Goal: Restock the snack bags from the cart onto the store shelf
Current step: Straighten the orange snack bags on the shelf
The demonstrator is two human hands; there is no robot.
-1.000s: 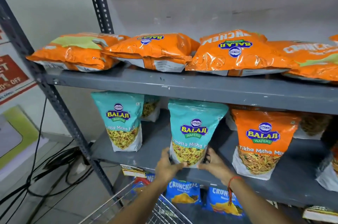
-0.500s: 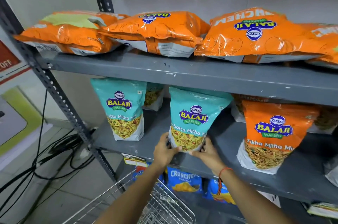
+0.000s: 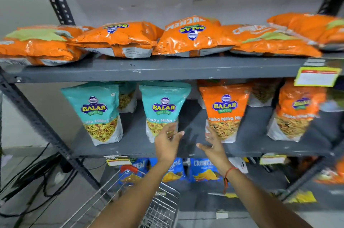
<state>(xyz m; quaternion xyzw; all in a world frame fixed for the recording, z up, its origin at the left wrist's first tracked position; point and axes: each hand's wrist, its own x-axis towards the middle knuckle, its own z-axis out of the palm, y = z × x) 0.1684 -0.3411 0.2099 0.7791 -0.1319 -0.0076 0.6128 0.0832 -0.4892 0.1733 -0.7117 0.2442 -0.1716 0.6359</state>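
A teal Balaji snack bag (image 3: pixel 163 104) stands upright on the grey middle shelf (image 3: pixel 186 150). My left hand (image 3: pixel 167 142) is open just in front of its lower right corner, fingers spread, holding nothing. My right hand (image 3: pixel 214 145) is open a little to the right, between the teal bag and an orange Balaji bag (image 3: pixel 225 108), not gripping either. Another teal bag (image 3: pixel 96 110) stands further left. The wire cart (image 3: pixel 160 207) sits below my forearms.
Orange bags (image 3: pixel 191 37) lie flat along the top shelf (image 3: pixel 149 69). A further orange bag (image 3: pixel 297 110) stands at the right. Blue snack bags (image 3: pixel 202 171) fill the lower shelf. Black cables (image 3: pixel 37 177) trail on the floor left of the slanted rack post (image 3: pixel 37 118).
Both hands have let go of the middle teal bag and pulled back with fingers spread. The bag now stands alone on the shelf. The view has shifted right.
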